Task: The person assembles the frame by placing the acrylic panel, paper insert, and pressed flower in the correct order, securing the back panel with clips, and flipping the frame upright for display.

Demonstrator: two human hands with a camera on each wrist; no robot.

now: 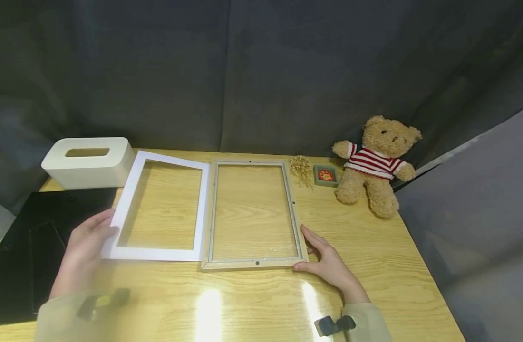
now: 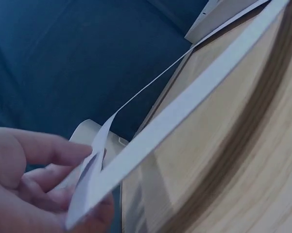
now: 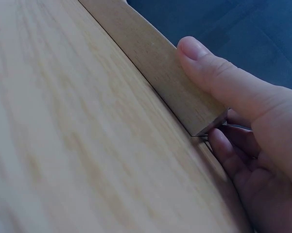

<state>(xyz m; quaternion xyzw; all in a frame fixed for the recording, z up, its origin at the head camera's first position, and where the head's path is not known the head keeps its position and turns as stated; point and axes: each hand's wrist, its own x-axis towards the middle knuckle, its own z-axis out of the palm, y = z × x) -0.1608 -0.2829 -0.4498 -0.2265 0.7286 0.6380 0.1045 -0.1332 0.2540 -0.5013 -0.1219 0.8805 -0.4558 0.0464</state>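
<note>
My left hand [image 1: 83, 242] pinches the left edge of a white picture mat [image 1: 159, 254], a thin rectangular border with a large cut-out. Seen from the left wrist, the mat [image 2: 199, 94] is tilted with its held corner raised off the wooden table, thumb and fingers on either side. Beside it lies a light wooden picture frame [image 1: 244, 266] with a grey inner edge and a clear pane. My right hand [image 1: 330, 266] holds the frame's near right corner. In the right wrist view the thumb [image 3: 209, 63] lies against the frame's side [image 3: 155, 63], other fingers curled round the corner.
A black backing panel [image 1: 13, 266] lies at the left, below a white tissue box [image 1: 90, 173]. Dried flowers [image 1: 301, 168], a small green-framed piece [image 1: 325, 175] and a teddy bear [image 1: 374, 164] in a striped shirt stand back right. Dark curtain [image 1: 261, 76] hangs behind the table [image 1: 253, 304].
</note>
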